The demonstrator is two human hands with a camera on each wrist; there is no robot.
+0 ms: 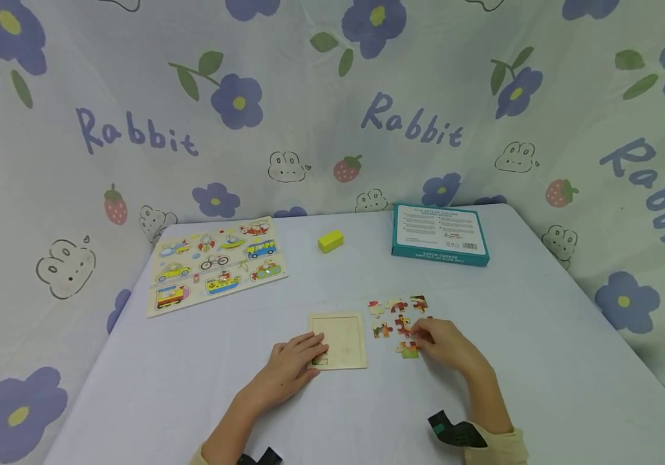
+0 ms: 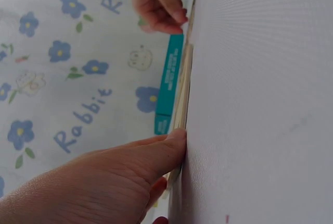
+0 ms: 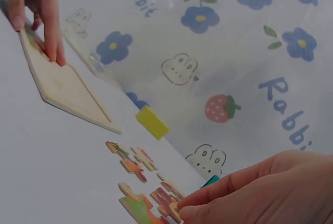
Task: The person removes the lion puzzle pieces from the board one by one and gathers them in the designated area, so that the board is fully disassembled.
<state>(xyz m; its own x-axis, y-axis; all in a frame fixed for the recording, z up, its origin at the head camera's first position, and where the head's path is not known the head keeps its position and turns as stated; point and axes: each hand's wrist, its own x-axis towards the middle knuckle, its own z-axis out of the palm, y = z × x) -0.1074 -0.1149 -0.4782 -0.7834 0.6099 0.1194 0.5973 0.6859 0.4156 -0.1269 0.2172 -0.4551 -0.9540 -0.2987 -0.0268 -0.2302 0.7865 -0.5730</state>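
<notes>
The left hand (image 1: pixel 293 366) rests flat, fingers straight, on the wooden puzzle tray (image 1: pixel 340 339) (near corner). The right hand (image 1: pixel 445 343) pinches a puzzle piece (image 1: pixel 408 349) among the loose pieces (image 1: pixel 397 314).

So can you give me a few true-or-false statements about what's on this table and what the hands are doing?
1. The left hand rests on the wooden puzzle tray. True.
2. The right hand is at the loose jigsaw pieces. True.
3. The yellow block sits inside the tray. False: it lies apart, farther back on the table.
4. The teal box stands left of the vehicle puzzle board. False: it lies to its right.
</notes>
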